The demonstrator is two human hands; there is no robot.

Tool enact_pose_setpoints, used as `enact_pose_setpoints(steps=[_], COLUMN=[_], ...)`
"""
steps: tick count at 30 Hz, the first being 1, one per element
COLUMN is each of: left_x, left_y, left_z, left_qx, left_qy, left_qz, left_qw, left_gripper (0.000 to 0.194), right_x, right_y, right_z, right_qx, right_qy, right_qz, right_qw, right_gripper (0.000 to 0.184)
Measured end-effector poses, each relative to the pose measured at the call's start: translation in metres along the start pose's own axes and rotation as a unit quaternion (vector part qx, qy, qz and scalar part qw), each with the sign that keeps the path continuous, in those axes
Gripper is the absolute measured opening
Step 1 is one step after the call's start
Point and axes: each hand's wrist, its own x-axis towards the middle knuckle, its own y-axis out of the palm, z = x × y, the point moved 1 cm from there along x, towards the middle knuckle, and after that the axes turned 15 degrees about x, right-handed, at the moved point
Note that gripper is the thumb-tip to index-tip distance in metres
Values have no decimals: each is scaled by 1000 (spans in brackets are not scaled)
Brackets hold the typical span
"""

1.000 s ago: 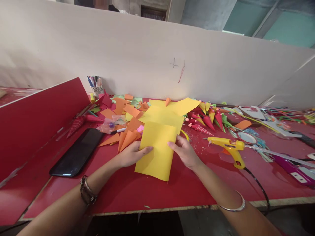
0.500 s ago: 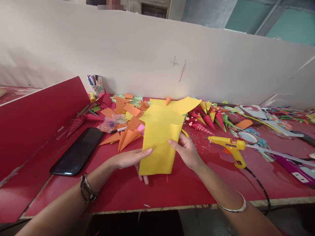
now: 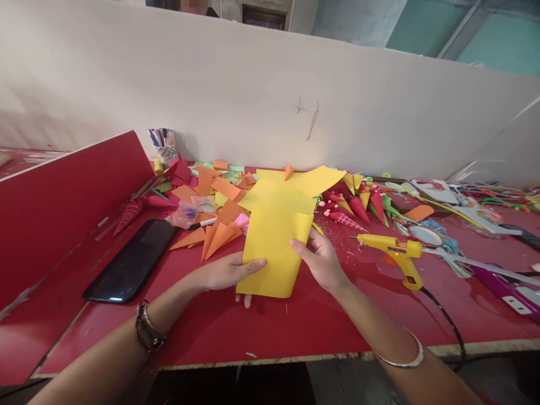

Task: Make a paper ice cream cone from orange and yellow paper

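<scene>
A folded sheet of yellow paper (image 3: pixel 274 253) is held between my two hands above the red table. My left hand (image 3: pixel 230 273) grips its lower left edge, thumb on top and fingers underneath. At the right edge, my right hand (image 3: pixel 320 257) pinches the sheet with the thumb in front and the other fingers behind. Beyond it lie more yellow paper pieces (image 3: pixel 323 181), with a small orange cone (image 3: pixel 288 172) on top. Orange paper cones (image 3: pixel 221 239) rest just left of the held sheet.
A black phone (image 3: pixel 133 261) lies at the left, below a red upright panel (image 3: pixel 76 208). To the right are a yellow glue gun (image 3: pixel 392 253) and a purple power strip (image 3: pixel 506 289). Red paper cones (image 3: pixel 358 208) and a pen cup (image 3: pixel 166 151) stand along the back. A white partition (image 3: pixel 236 90) rises behind.
The lower end of the yellow sheet has shifted slightly up and left. My left thumb has slid a little further onto it, while my right hand stays nearly where it was.
</scene>
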Motion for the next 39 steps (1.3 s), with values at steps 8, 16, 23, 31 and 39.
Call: enact_pose_setpoints(steps=[8,16,23,31,39], left_x=[6,4,6,7,6], left_y=[1,2,6,0,2], left_z=[12,1,-1,6,3], left_qx=[10,-24,-47,-21,-35], left_qy=[3,-20,-48,3,7], left_qz=[-62,-135,-143,-152,-161], left_qw=[998,990,988,988,986], left_gripper=[41,39,40,39,38], right_x=[1,1,2,-1,0], right_y=[-2,-7,-9,-4,-5], right_z=[-2,-14,-17,-14,-11], right_qx=[1,-33,-69,-72,-50], right_qy=[11,142,137,151,162], right_qz=[-10,49,17,61,82], right_qw=[1000,988,988,984,982], right_gripper=[27,30,34,38,40])
